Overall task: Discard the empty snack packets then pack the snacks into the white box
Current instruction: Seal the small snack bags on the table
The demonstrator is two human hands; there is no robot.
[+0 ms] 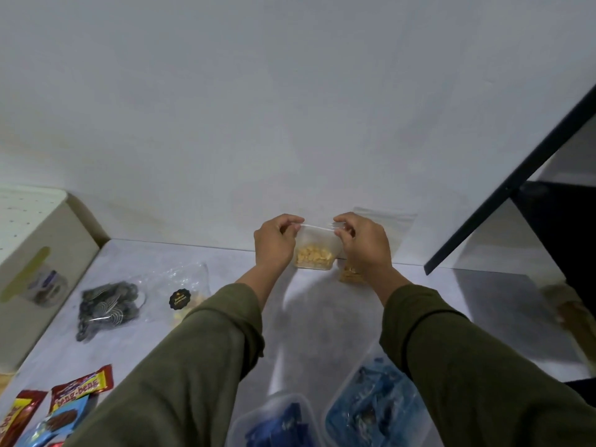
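With the left hand [274, 241] and right hand [362, 240] each pinching a top corner of the clear zip bag [314, 250] of yellow snacks, held raised above the table [225, 262], press the seal evenly end to end before packing.

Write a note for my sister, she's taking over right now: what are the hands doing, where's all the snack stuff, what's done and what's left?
Left hand and right hand each pinch a top corner of a clear zip bag of yellow snacks, held up near the wall.
A second bag of snacks sits behind the right wrist.
On the table: a dark snack bag, a clear bag with a black sticker, red wrapped bars at the near left.
Two clear tubs near you hold blue packets.
White box stands far left.
Done: cannot tell. Left: loose snacks need packing.
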